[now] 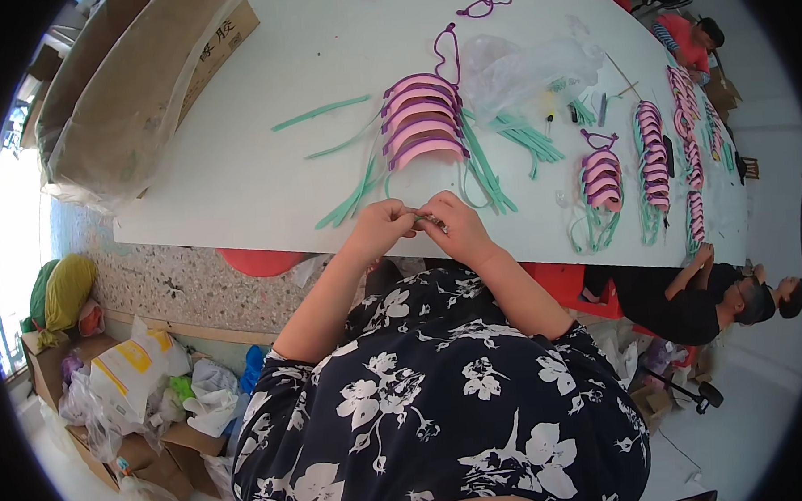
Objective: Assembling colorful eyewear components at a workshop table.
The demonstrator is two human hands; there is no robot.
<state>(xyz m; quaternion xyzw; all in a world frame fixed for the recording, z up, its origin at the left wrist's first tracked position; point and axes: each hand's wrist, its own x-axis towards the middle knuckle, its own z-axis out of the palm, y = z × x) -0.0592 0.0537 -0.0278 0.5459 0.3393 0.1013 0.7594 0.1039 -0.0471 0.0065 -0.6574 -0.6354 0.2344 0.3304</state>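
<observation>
My left hand (382, 228) and my right hand (459, 226) meet fingertip to fingertip over the table's near edge. Both are pinched closed on a thin mint-green strap (421, 218), of which only a little shows between the fingers. Just beyond them lies a row of curved pink pieces with purple edging (424, 124). Mint-green straps (487, 171) fan out from both sides of this row. A purple cord loop (447, 53) extends from its far end. One loose mint-green strap (322, 112) lies to the left.
A large cardboard box (121, 93) stands at the left of the white table (255, 194). Clear plastic bags (523, 66) and more green straps (526, 139) lie right of the row. Farther right are more pink rows (602, 181) and other people (708, 304). A red stool (258, 260) sits under the edge.
</observation>
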